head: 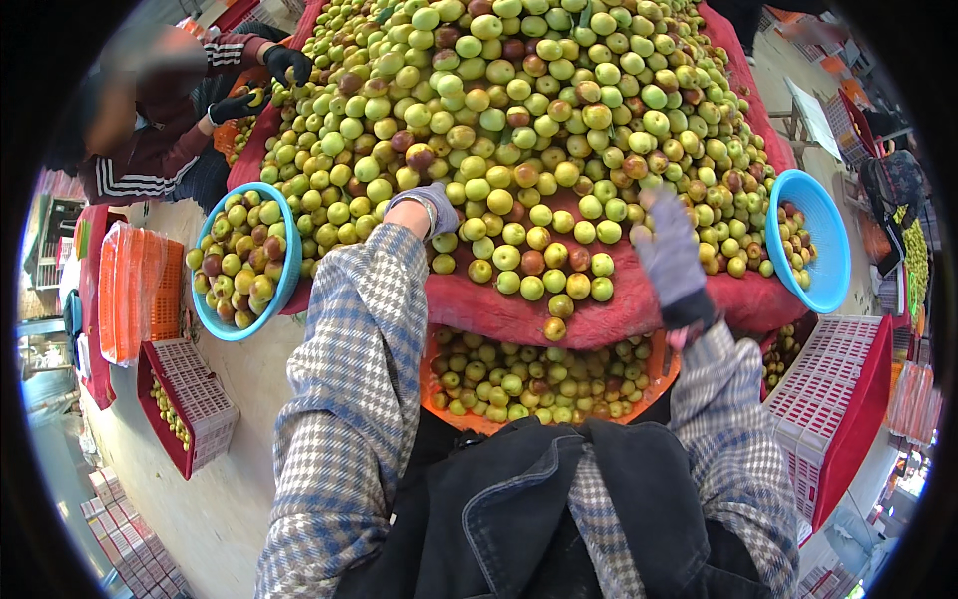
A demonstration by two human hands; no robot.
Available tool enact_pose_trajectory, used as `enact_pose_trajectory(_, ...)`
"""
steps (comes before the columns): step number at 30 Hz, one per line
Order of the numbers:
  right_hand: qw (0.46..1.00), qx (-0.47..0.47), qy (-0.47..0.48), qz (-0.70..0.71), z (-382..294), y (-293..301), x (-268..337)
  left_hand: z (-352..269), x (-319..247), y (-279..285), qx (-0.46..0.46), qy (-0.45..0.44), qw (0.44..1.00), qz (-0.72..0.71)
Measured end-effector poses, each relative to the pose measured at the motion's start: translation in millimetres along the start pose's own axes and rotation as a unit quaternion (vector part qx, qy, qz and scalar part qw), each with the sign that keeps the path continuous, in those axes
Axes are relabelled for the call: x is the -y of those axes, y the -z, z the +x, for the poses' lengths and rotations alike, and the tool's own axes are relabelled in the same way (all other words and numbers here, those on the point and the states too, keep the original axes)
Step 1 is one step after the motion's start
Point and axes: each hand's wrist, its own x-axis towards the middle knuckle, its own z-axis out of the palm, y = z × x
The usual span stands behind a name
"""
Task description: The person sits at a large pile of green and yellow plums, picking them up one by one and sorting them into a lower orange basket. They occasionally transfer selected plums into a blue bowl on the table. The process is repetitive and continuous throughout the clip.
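A big heap of green and reddish jujube-like fruits [524, 112] lies on a table covered in red cloth [636, 288]. My left hand [434, 206], in a grey-purple glove, rests against fruits at the heap's front edge; its fingers are partly hidden, so whether it grips one cannot be told. My right hand [670, 243], in a similar glove, is blurred above the cloth and the heap's right front, fingers stretched out, with no fruit seen in it. Between the hands lie loose fruits [554, 258]. Below the table edge, an orange basket [666, 374] holds more fruit before my body.
Blue plastic baskets with fruit stand at the left [293, 258] and right [819, 247] of the heap. A co-worker's black-gloved hands [238, 107] handle fruit at upper left. White crates with red lining stand at left [198, 397] and right [827, 374]; orange crates [138, 288] are stacked farther left.
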Motion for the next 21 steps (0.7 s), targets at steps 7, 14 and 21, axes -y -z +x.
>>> enact_pose_trajectory(7, 0.968, 0.003, -0.091, -0.235, 33, -52, -79, -1, -5, -8, -0.024, 0.019, 0.999, 0.042)
enact_pose_trajectory(14, 0.987, 0.039, -0.087, -0.127, -22, -69, -55, 3, 8, -9, 0.041, 0.003, 0.996, 0.080)
enact_pose_trajectory(21, 0.971, 0.183, -0.071, -0.139, -63, -26, 5, -11, 20, -21, 0.070, -0.030, 0.997, -0.011)
